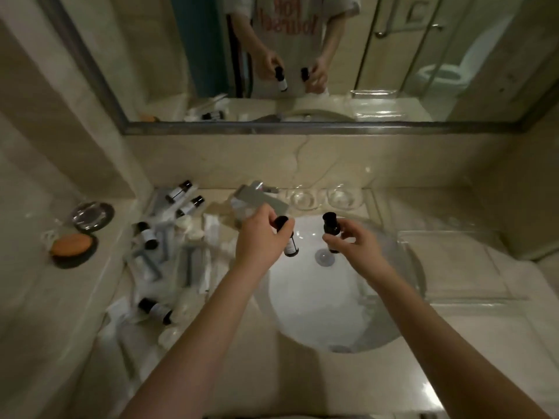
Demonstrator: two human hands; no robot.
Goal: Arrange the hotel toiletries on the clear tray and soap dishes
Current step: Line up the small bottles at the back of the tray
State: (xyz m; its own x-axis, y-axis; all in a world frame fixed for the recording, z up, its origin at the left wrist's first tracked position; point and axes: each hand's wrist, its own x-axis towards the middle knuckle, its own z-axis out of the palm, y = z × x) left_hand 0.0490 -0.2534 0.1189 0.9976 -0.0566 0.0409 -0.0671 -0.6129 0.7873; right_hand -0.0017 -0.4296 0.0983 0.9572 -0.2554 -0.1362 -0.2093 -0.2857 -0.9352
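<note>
Over the white sink basin (314, 313), my left hand (260, 240) grips a small dark bottle with a white label (291, 247). My right hand (351, 240) holds a second dark bottle (330, 229) upright by its body. A clear tray (459, 267) lies on the counter right of the basin. Two clear glass soap dishes (302, 199) (343, 196) sit behind the basin by the wall. More dark bottles (178, 190) (190, 205) (146, 234) (155, 309) lie on the left counter among white sachets and boxes (193, 267).
The chrome faucet (257, 196) stands behind my left hand. On the left ledge are a glass dish on a dark base (92, 216) and an orange soap on a dark dish (72, 246). A mirror (302, 55) covers the wall above.
</note>
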